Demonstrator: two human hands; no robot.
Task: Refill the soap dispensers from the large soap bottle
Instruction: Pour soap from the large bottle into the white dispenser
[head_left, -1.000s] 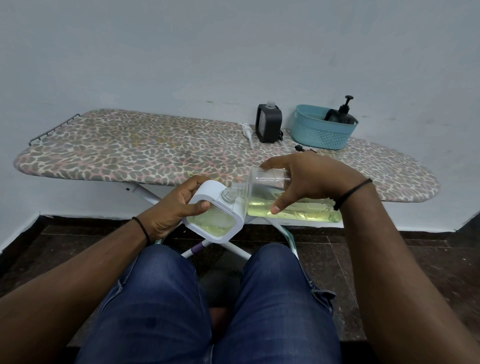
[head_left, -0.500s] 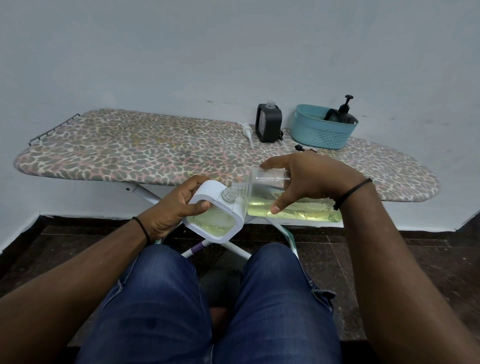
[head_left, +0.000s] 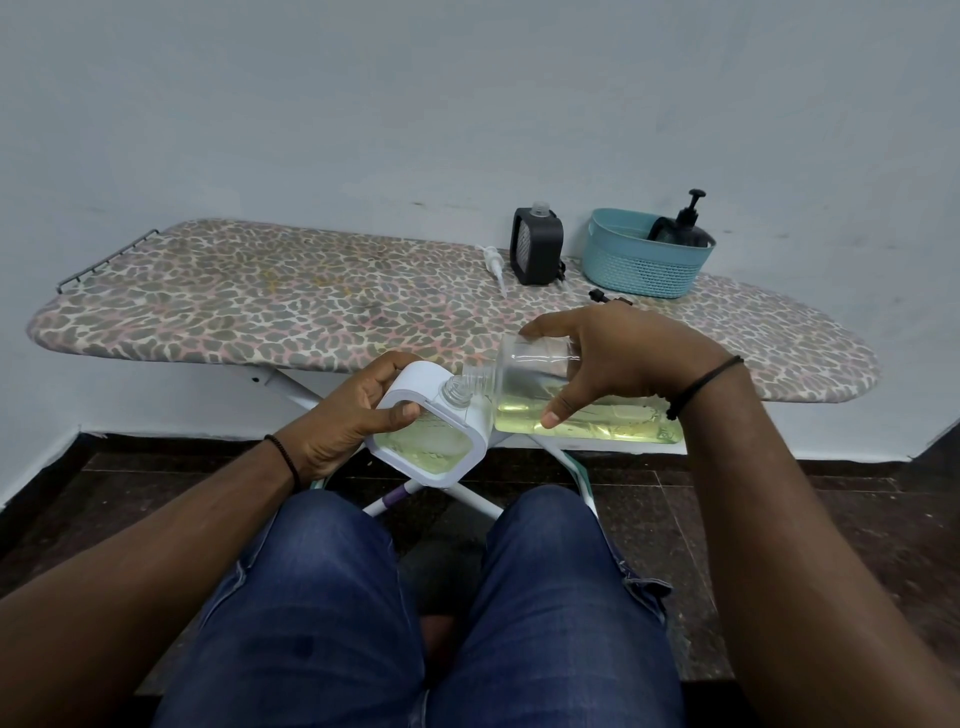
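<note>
Pouring from the large soap bottle (head_left: 582, 400), tipped sideways above my lap, I judge it heavy and slick, best held mid-body where my right hand (head_left: 618, 358) wraps it. My left hand (head_left: 343, 421) grips the white dispenser (head_left: 431, 431), necks nearly touching.

You hold a white dispenser (head_left: 427, 441) and a clear bottle (head_left: 582, 397) of yellow-green soap. The surface (head_left: 291, 306) wears a grey-pink leopard print; behind sit a teal basket (head_left: 644, 265) and a black dispenser (head_left: 536, 253).
</note>
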